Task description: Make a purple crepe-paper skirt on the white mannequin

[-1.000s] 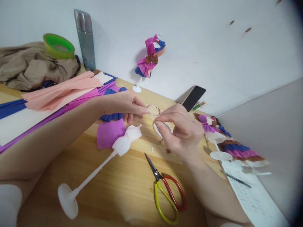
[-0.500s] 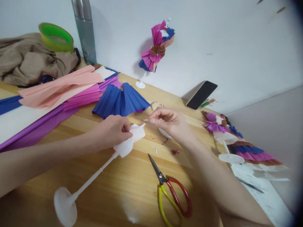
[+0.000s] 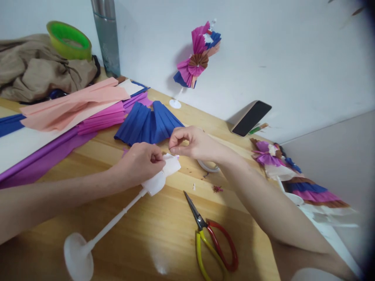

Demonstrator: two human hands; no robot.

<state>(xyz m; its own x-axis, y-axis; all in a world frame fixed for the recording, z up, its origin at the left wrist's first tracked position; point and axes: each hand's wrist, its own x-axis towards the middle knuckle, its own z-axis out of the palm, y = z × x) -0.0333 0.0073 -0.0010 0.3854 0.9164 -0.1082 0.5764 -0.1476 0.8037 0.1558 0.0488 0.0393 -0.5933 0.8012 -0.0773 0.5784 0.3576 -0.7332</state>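
Note:
A small white dress-form mannequin (image 3: pixel 155 183) on a thin stem with a round base (image 3: pixel 78 255) lies tilted over the table. White paper is wrapped about its torso. My left hand (image 3: pixel 145 162) is closed on the torso's upper part, thumb and fingers pressed to the white paper. Just above the mannequin's top end, my right hand (image 3: pixel 190 142) is closed in a pinch, and what its fingertips hold is too small to make out. Scissors (image 3: pixel 200 222) with one red and one yellow handle lie on the table to the right of the mannequin.
Pleated blue paper (image 3: pixel 146 125) lies behind my hands, a tape roll (image 3: pixel 209 167) under my right wrist. Coloured paper sheets (image 3: pixel 73 105), a bottle (image 3: pixel 107 43) and a phone (image 3: pixel 251 118) stand or lie farther back. Dressed mannequins (image 3: pixel 195 64) stand by the wall and at right.
My right hand has moved left to the mannequin's top end; the thin pale strip seen at its fingertips no longer shows. My left hand keeps its hold.

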